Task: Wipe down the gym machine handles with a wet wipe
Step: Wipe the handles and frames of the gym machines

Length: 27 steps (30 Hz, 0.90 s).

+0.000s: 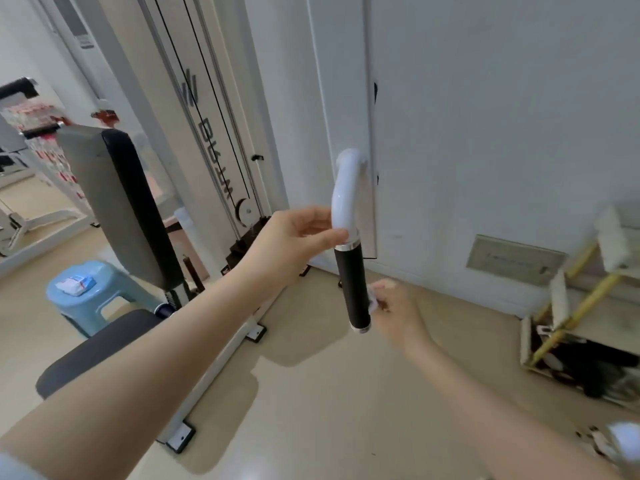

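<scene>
At the middle of the view, one gym machine handle (351, 282) hangs upright, and the left hand (294, 237) closes its grip on the glossy white bend just above the black sleeve. The right hand (394, 306) pinches one soft, limp wet wipe (374, 301) against the sleeve's lower right side. Rigid and probably slick on the white part, the handle looks best steadied there; one wipe packet (76, 284) sits on one blue stool (93, 296), far left.

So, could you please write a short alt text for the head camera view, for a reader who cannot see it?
A person's left hand grips the curved white metal handle bar of a gym machine just above its black cylindrical grip, while the right hand presses a small white wet wipe against the grip's lower part. Behind, a pack of wipes lies on a light blue plastic stool.
</scene>
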Available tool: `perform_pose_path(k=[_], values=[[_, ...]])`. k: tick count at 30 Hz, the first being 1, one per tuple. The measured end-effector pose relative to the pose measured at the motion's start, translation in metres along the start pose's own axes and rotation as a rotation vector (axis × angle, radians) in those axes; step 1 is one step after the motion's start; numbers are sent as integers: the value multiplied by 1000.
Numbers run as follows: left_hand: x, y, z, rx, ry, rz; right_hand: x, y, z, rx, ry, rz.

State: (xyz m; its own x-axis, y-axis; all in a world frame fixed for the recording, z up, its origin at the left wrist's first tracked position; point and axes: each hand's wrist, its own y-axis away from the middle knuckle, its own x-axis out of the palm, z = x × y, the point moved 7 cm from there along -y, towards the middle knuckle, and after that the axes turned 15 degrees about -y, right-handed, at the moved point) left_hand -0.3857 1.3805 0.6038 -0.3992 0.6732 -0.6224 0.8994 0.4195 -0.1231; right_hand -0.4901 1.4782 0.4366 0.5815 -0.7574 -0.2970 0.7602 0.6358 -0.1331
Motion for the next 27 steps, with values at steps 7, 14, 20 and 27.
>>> perform_pose_path(k=[7,14,20,27], values=[[-18,1,14,-33,-54,-55,10,-27,79,-56,-389,-24],[-35,0,22,-93,-66,13,0,29,113,-564,118,-75],[-37,-9,24,-101,-156,179,65,35,166,-1197,1058,200],[-23,-13,18,-7,-161,264,78,19,130,-1004,1612,160]])
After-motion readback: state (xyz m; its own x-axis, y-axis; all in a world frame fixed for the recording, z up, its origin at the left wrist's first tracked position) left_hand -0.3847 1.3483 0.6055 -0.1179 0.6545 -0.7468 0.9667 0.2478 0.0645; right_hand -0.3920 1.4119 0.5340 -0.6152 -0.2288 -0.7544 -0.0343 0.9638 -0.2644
